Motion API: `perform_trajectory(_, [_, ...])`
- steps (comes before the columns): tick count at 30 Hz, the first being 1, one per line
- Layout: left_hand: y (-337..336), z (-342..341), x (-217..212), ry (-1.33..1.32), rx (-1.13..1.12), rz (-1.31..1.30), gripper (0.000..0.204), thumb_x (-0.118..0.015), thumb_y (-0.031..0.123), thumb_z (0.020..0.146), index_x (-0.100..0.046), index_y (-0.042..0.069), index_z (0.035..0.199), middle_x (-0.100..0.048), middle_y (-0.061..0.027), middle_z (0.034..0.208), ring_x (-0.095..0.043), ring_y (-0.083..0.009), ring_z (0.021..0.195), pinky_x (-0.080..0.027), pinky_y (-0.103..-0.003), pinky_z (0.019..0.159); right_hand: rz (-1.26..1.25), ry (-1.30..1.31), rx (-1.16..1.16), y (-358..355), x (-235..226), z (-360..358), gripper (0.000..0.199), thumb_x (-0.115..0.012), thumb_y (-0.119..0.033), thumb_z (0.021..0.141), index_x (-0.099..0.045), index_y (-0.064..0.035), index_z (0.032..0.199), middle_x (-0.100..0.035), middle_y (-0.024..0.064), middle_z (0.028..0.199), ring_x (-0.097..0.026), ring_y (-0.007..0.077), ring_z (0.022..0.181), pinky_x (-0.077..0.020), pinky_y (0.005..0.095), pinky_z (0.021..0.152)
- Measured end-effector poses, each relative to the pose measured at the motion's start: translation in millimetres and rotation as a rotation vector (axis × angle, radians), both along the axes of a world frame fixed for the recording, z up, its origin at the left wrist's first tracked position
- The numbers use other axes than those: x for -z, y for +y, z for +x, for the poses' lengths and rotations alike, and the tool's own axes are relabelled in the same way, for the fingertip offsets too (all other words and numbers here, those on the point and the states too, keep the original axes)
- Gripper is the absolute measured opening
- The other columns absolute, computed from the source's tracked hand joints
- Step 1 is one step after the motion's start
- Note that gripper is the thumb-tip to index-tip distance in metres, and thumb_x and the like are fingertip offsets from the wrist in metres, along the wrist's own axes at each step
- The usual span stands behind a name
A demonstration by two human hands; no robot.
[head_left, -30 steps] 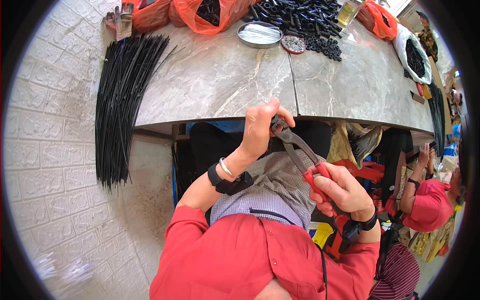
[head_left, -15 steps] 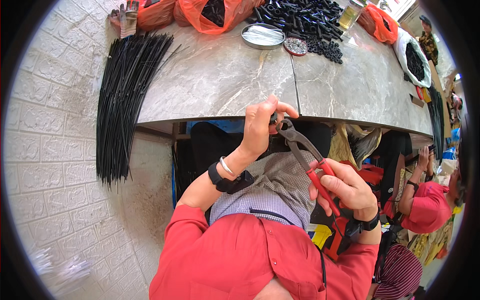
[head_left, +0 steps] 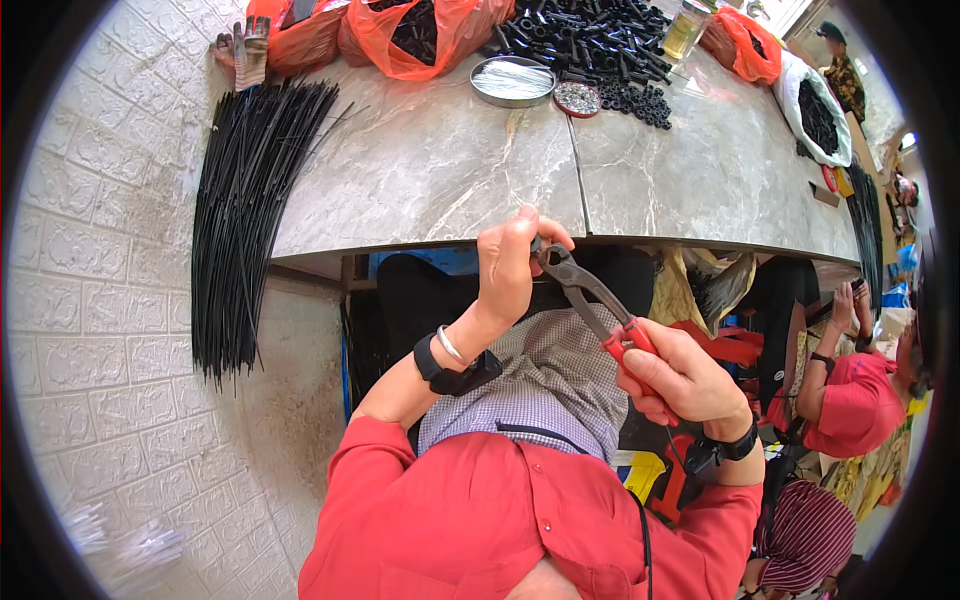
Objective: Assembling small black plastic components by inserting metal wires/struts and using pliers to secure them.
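Just below the table's front edge, my left hand [head_left: 508,268] pinches a small black part [head_left: 537,246] between thumb and fingers; most of it is hidden. My right hand [head_left: 692,375] is wrapped round the red handles of a pair of pincers [head_left: 590,289]. Their dark jaws point up and left and meet the black part at my left fingertips. Whether the jaws bite on it, I cannot tell.
A bundle of black thin rods [head_left: 240,220] overhangs the left table end. On the grey table [head_left: 430,180] are a tin of white strips [head_left: 513,80], a red dish of small metal bits [head_left: 577,98], black tubular parts [head_left: 590,40] and orange bags [head_left: 425,40]. A co-worker [head_left: 850,405] sits at right.
Both hands have shifted slightly left. The pincers have moved left and stay against the black part at my left fingertips.
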State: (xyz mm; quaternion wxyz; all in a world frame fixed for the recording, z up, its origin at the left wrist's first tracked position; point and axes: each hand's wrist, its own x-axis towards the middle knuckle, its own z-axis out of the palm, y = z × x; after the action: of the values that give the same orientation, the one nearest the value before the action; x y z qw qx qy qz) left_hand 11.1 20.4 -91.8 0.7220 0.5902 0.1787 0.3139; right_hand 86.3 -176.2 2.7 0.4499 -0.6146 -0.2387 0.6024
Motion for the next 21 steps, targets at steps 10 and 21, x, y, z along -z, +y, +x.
perform_trajectory(10, [7, 10, 13, -0.069, -0.013, -0.015, 0.05, -0.038, 0.034, 0.097, -0.063, 0.001, 0.071, -0.059, -0.004, 0.061, -0.045, -0.0074, 0.051, -0.032, -0.023, 0.046, 0.062, -0.336, -0.011, 8, 19, -17, 0.013, -0.044, -0.016, 0.096, -0.049, -0.0035, 0.1, -0.051, 0.0027, 0.065, -0.05, 0.0079, 0.051, -0.0403, 0.0264, 0.045])
perform_trajectory(21, [26, 0, -6, -0.17, 0.124, -0.035, 0.062, -0.03, 0.047, 0.102, -0.059, -0.007, 0.104, -0.027, 0.006, 0.047, -0.021, -0.0037, 0.042, -0.017, -0.022, 0.041, 0.009, -1.271, 0.248, 6, 68, 93, 0.028, -0.057, -0.02, 0.085, -0.055, -0.0021, 0.106, -0.063, 0.0197, 0.09, -0.061, 0.0378, 0.083, -0.0495, 0.0449, 0.075])
